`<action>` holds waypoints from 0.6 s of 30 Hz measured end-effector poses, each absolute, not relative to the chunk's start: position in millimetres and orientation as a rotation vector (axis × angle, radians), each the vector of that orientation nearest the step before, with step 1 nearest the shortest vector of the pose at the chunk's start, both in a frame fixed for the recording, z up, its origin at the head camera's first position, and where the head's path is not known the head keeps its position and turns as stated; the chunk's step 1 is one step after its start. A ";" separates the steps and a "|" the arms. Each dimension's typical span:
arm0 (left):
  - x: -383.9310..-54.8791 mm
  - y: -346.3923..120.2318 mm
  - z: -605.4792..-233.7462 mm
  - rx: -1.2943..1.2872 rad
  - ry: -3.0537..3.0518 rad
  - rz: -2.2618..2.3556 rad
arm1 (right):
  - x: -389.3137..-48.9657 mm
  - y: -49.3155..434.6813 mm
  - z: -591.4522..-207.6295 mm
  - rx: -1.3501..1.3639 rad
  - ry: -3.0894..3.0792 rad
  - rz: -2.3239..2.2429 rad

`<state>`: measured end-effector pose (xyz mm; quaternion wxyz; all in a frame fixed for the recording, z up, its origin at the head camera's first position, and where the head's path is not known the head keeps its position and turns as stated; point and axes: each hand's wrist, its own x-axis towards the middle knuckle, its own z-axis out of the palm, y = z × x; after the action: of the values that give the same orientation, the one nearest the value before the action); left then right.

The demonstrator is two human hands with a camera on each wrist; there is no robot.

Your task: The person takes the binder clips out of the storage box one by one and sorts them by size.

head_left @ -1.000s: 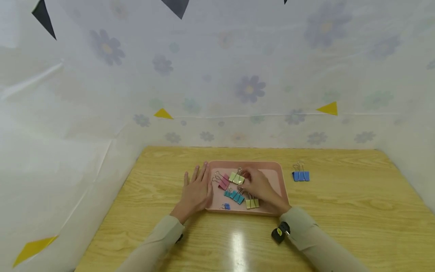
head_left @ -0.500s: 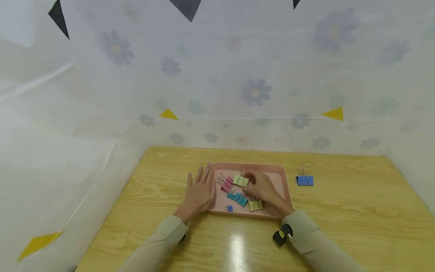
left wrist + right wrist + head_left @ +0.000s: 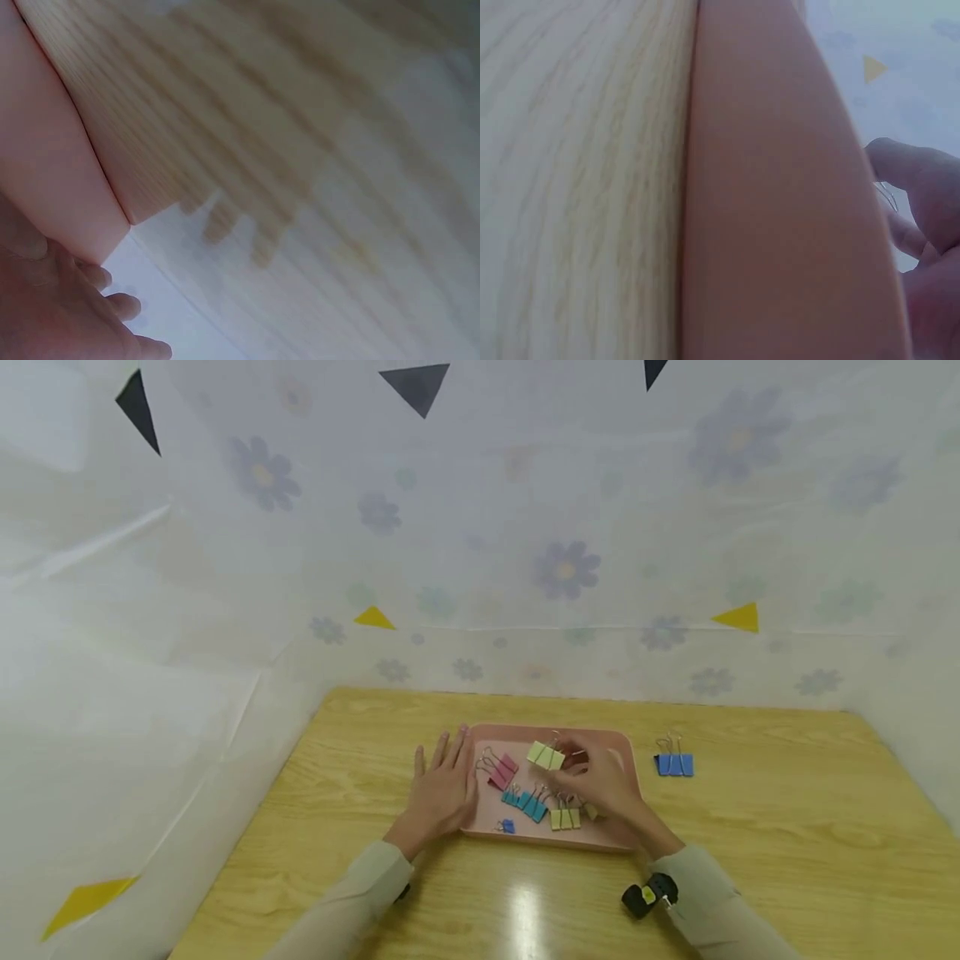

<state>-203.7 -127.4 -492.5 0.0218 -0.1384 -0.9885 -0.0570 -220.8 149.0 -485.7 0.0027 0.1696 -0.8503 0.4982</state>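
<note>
My right hand (image 3: 603, 781) is over the pink tray (image 3: 626, 745), pinching a pale yellow binder clip (image 3: 546, 756) at its handle end. In the right wrist view the tray wall (image 3: 787, 195) hides part of that hand (image 3: 930, 202), and a wire handle (image 3: 887, 196) shows by its fingers. Flat along the tray's left edge lies my left hand (image 3: 441, 789), its fingers straight. Inside the tray are a pink binder clip (image 3: 504, 770), teal binder clips (image 3: 533, 806), another yellow binder clip (image 3: 566, 819) and a small blue one (image 3: 507, 826).
A large blue binder clip (image 3: 675, 766) sits on the wooden table (image 3: 780, 827), right of the tray. White flower-printed sheeting (image 3: 480, 527) rises behind the table and at both sides. Part of a further yellow clip (image 3: 590, 811) shows under my right hand.
My right hand has shifted a little right, and the pale yellow binder clip has moved and tilted with it. The left hand stays at the tray's edge. The head view has shifted slightly.
</note>
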 end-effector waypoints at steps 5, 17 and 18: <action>-203.8 -128.3 -490.2 -0.431 -3.056 -0.168 | -215.3 161.1 -479.4 0.674 -2.523 1.637; -208.2 -131.1 -491.7 -0.436 -3.040 -0.172 | -200.2 179.9 -471.3 0.593 -2.560 1.742; -208.6 -131.2 -491.6 -0.434 -3.040 -0.172 | -199.0 181.0 -470.3 0.590 -2.559 1.745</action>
<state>-208.6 -131.2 -491.6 0.0332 -0.1410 -0.9879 -0.0559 -199.0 181.0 -470.3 -0.0060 0.1872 -0.8116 0.5534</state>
